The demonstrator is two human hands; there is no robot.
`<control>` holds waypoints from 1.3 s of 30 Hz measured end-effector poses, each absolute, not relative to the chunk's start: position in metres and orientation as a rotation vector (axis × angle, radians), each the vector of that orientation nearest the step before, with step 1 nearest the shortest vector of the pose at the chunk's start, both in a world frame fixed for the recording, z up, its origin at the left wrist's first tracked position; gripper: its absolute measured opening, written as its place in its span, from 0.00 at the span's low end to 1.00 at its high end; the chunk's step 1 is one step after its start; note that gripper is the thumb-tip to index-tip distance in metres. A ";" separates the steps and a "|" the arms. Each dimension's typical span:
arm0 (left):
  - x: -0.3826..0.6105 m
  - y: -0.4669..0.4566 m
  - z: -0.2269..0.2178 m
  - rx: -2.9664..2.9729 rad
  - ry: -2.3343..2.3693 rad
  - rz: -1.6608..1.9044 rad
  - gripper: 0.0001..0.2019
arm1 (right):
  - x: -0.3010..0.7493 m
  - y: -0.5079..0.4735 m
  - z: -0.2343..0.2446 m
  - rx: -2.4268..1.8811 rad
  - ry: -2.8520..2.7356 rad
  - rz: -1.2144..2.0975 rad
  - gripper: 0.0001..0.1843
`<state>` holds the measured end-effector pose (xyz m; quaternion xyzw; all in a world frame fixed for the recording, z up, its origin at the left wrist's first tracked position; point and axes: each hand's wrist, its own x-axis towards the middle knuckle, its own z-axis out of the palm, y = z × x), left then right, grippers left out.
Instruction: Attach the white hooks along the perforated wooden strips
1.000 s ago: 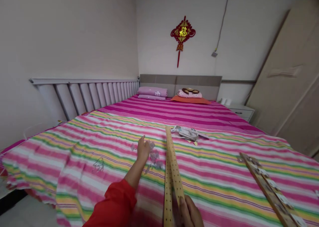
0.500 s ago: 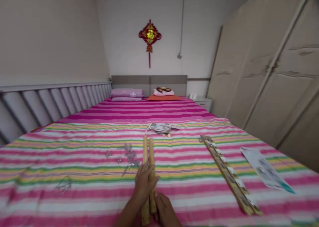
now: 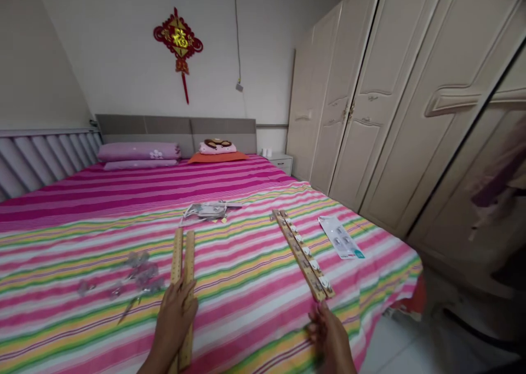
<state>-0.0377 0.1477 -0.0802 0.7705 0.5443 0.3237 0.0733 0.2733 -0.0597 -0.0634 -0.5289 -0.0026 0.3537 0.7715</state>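
My left hand lies on a pair of long perforated wooden strips that rest side by side on the striped bedspread; its fingers are curled over them. My right hand reaches toward the near end of another wooden strip that carries several white clips, with its fingertips just at that end. Whether it grips the strip cannot be made out.
Small clear plastic pieces lie left of the paired strips. A heap of packets sits mid-bed, a printed sheet near the right edge. Pillows at the headboard, wardrobe on the right, floor past the bed corner.
The view has swung right. My left hand came from the plastic pieces onto the paired strips. My right hand left those strips and went right to the clip-bearing strip's near end.
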 end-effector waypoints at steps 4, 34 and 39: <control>-0.041 0.148 -0.078 2.312 1.617 0.946 0.21 | 0.291 -0.053 -0.047 -1.003 0.043 0.867 0.25; 0.010 0.081 -0.010 1.379 1.225 1.161 0.26 | 0.177 0.010 -0.001 -0.835 -0.343 1.201 0.23; 0.032 0.074 -0.002 1.080 1.059 1.320 0.37 | 0.119 0.044 0.004 -0.868 -0.504 1.277 0.20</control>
